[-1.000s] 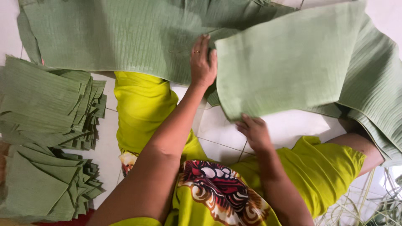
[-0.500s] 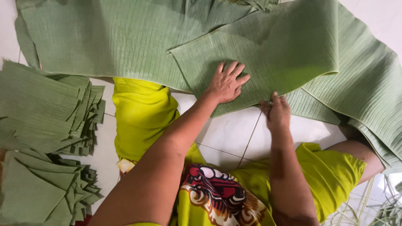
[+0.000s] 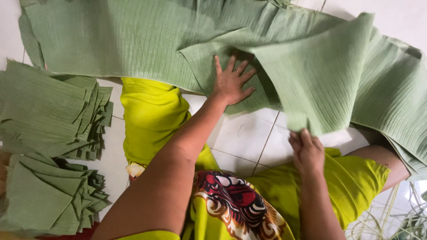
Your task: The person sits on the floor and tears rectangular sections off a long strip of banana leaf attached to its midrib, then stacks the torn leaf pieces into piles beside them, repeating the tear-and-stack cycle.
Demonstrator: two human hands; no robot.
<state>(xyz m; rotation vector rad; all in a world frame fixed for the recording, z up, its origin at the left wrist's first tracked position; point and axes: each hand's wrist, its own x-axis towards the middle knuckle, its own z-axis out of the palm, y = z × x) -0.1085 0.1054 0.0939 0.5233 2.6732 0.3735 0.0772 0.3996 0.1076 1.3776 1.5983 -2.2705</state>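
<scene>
A long green banana leaf sheet (image 3: 124, 40) lies spread across the white tiled floor in front of me. My left hand (image 3: 232, 81) presses flat, fingers spread, on a cut leaf piece (image 3: 209, 58) lying on the sheet. My right hand (image 3: 307, 149) grips the lower edge of the folded-up flap of that leaf (image 3: 320, 75) and holds it lifted off the floor, so the flap hangs over the pressed part. My legs in yellow-green trousers (image 3: 151, 115) stretch out under the leaf.
Two stacks of cut, folded leaf pieces sit at my left: an upper stack (image 3: 53, 113) and a lower stack (image 3: 49, 195). More leaf layers (image 3: 396, 102) drape at the right. Thin leaf ribs and scraps (image 3: 400, 218) lie at the bottom right on the white tiles (image 3: 249, 133).
My right hand has pulled the leaf's right part up and toward me, folding it over. My left hand has stayed pressed on the leaf, shifting slightly left.
</scene>
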